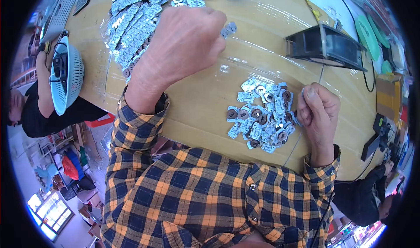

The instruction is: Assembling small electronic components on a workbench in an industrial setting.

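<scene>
The tan, glossy surface (197,106) spreads under everything, with a black fan (324,47) standing on it. Well to the left of the fan lies the large heap (135,23) of small silvery parts, many lined up in overlapping rows. Farther left than that, at the far side from the fan, is a pale blue basket (76,75) with dark things inside. The small pile (262,117) of loose silvery parts, some with brown round pieces, sits left of the fan and nearer the person. Left of the fan, over the edge of the large heap, the left hand (188,42) has its fingers bent under; the fingertips are hidden, so I cannot tell what it pinches. On the person's side of the fan, beside the small pile, the right hand (321,110) has its thumb pressed to the curled forefinger; whether a part is between them I cannot tell. Smallest, a short silvery piece (228,29) shows left of the fan, just beside the left knuckles.
</scene>
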{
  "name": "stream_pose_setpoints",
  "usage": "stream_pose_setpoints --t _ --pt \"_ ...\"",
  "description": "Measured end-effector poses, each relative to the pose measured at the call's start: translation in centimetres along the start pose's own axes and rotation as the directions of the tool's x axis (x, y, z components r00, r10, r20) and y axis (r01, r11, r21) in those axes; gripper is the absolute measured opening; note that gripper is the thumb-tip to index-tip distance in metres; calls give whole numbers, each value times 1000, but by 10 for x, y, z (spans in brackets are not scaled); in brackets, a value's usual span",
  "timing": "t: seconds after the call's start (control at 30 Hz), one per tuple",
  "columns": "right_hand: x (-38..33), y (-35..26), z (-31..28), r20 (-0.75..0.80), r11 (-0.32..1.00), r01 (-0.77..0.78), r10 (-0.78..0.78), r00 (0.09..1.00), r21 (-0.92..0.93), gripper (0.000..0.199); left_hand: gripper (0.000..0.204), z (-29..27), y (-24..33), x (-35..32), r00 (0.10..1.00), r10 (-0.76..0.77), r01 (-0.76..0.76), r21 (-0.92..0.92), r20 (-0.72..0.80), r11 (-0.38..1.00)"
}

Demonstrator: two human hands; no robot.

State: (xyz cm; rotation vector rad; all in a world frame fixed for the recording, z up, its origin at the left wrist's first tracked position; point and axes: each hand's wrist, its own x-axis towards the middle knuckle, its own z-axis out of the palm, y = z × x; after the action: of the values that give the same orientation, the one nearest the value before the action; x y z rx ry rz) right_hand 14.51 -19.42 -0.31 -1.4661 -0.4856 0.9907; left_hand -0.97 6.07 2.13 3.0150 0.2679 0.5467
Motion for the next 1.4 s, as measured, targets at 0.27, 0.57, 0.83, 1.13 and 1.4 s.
stream_pose_setpoints --t 0.27,0.57,0.83,1.13,1.4 --pt "1 -5 1 20 1000 -17 18 1000 -16 31 4 2 40 6 965 -49 247 -821 259 514" --pt "-2 -12 4 149 991 63 -45 988 -122 32 6 -1 50 6 892 104 396 -870 441 293" --pt "1 -12 2 402 955 201 -100 910 -218 28 10 4 53 1 837 228 449 -862 497 234" --pt "-5 -16 9 296 943 240 -168 940 -229 26 10 16 60 -1 917 202 326 -938 343 114" --pt "-2 -12 10 397 718 -323 71 915 617 32 18 15 66 5 876 217 481 -811 430 -334"
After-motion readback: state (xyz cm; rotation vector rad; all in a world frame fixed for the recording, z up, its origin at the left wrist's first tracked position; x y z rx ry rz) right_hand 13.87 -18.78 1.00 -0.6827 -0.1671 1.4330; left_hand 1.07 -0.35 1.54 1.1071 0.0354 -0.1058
